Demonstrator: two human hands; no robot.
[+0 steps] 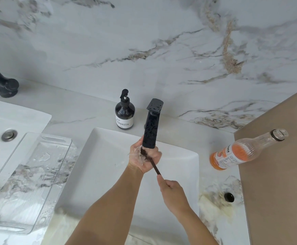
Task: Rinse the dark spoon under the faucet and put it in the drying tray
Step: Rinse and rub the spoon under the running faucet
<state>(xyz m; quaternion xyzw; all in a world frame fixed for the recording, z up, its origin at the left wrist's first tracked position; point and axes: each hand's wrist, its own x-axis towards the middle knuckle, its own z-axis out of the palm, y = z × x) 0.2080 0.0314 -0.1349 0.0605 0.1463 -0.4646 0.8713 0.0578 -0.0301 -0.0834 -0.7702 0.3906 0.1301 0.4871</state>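
Right hand (170, 187) pinches handle of dark spoon (154, 165); left hand (143, 158) cups bowl, fingers curled, under running faucet (151, 131). Rinse underway; drying tray (55, 140) unfilled, transfer remains.

dark spoon (155, 166) bowl hidden under faucet (150, 128), perhaps against left hand (144, 158), bottle (246, 151) label unreadable, second tap (0, 80) cut off

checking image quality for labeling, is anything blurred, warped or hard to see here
Head view: wide-angle lens bows the counter edges; soft even light; running water blurs the spoon bowl in the left hand; handle by the right hand is sharp; the clear drying tray nearly vanishes against the marble.
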